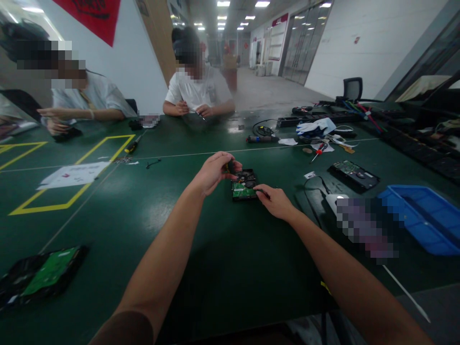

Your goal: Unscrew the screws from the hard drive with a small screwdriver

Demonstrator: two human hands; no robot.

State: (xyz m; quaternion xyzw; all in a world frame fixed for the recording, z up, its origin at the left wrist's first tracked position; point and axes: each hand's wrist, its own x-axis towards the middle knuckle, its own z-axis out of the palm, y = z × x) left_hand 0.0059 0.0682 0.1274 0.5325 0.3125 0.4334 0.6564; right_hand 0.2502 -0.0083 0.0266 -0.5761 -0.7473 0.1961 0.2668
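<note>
An opened hard drive (244, 191) with a green circuit board lies on the green table between my hands. My left hand (216, 172) is over its left far corner, fingers curled round a small dark object that the fingers mostly hide. At the drive's right edge is my right hand (275, 202), its fingers closed together with the index finger reaching to the board. A dark, thin piece shows between those fingers, too small to name.
Another hard drive (354, 175) and a blue tray (427, 215) are to the right, with a red-handled screwdriver (319, 152) beyond. A drive with a green board (50, 270) lies at the near left. Two people sit across the table (151, 258), their hands at work.
</note>
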